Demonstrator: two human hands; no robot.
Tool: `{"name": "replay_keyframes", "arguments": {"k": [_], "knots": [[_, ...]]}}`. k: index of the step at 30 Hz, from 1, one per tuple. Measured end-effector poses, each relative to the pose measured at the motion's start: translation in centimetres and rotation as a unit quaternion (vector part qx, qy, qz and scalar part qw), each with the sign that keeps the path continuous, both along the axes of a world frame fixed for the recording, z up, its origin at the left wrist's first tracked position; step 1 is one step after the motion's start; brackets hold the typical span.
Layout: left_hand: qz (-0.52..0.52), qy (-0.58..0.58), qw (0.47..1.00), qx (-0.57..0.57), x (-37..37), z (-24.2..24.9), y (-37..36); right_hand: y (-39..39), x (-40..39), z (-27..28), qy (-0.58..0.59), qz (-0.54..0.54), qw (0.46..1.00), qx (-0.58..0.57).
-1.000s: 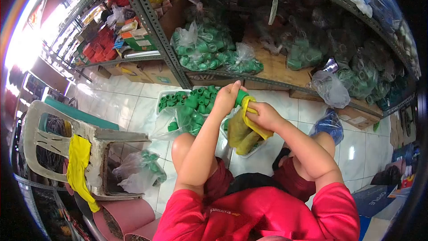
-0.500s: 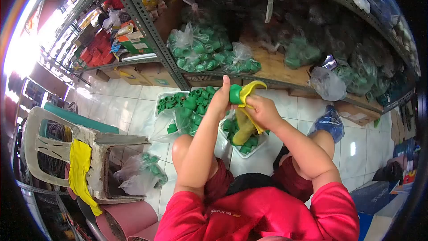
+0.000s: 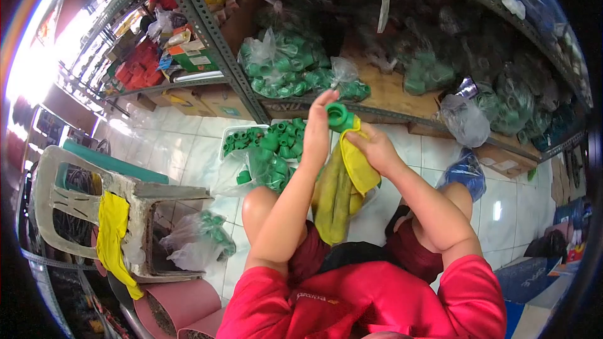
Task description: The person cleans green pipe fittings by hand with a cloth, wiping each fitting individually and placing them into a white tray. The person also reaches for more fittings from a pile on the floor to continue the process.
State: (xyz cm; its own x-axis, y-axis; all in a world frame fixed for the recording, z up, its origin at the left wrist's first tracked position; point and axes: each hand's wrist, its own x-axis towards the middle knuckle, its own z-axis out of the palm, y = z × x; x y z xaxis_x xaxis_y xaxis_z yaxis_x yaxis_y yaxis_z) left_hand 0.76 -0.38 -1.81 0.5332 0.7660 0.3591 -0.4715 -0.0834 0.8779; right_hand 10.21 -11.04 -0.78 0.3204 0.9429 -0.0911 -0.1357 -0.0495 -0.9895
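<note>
A green plastic pipe fitting (image 3: 340,117), its round opening facing up toward me, is between my two hands. My left hand (image 3: 319,130) grips it from the left side, with one digit pointing up. My right hand (image 3: 375,149) is closed on a yellow cloth (image 3: 358,166) pressed against the right side of the fitting. The cloth hangs down in long, stained folds between my forearms. It hides most of the basket of fittings below. Left of my hands, many loose green fittings (image 3: 281,140) fill a white tray (image 3: 224,144).
Bagged green fittings (image 3: 282,63) sit on the metal shelf (image 3: 217,44) ahead. A worn plastic chair (image 3: 141,191) with another yellow cloth (image 3: 113,232) stands at left, near a bag of fittings (image 3: 210,235). A blue plastic bag (image 3: 463,172) lies right of my knee.
The fitting has tilted so its opening shows, and it has moved slightly up. The cloth has swung down and toward me, now hanging long. My right hand has shifted up beside the fitting.
</note>
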Motion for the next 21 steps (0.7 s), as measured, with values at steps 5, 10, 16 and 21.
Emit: {"name": "replay_keyframes", "arguments": {"k": [5,10,16,21], "knots": [[-0.047,0.274,0.934,-0.226,-1.9,1.4,1.2,-0.2,0.5,-1.9,-0.365,-0.012,0.929,0.062],[-0.051,0.252,0.966,-0.004,-1.6,0.5,1.4,0.3,0.9,-0.9,-0.093,0.031,0.995,0.006],[-0.079,0.182,0.979,0.038,-0.9,1.6,-0.4,0.9,3.6,0.7,0.345,-0.010,0.937,0.049],[-0.111,-0.055,0.945,-0.303,-0.8,-0.5,1.4,-0.2,4.6,2.5,0.242,0.022,0.967,0.082]]}}
